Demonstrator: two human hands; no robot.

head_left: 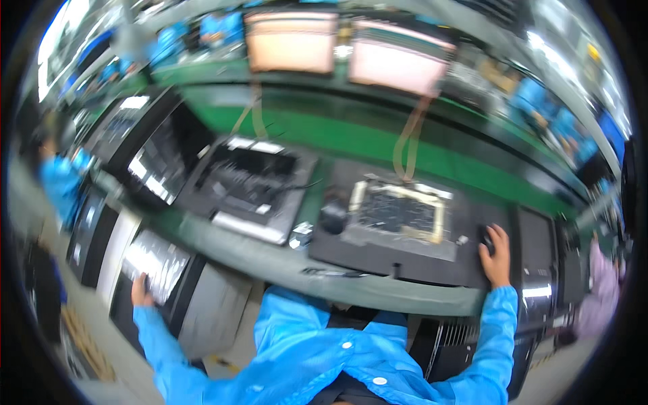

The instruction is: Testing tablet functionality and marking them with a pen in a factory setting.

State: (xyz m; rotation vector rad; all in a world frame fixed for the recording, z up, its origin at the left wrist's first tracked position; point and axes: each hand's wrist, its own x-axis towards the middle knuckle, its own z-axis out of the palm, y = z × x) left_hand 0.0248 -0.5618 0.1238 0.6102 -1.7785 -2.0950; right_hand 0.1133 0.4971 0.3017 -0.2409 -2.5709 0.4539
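Far out at the lower left, my left hand (142, 291) is closed at the near edge of a glossy panel (158, 260) that looks wrapped in clear film. That panel lies on a dark tray atop a stack beside the bench. My right hand (497, 260) curls its fingers round a small dark object (486, 237) at the right side of a black mat (351, 253); blur hides what it is. Left of this hand, on the mat, lies a flat dark panel with a pale frame (398, 212). A black rounded object (333, 214) stands at the panel's left.
A second dark device (250, 179) lies on the bench at left, near upright black screens (162, 152). Dark trays (536, 256) stand at right. Two lit monitors (291, 44) hang behind a green surface (337, 131). Blue-clad people (59, 179) work around the bench.
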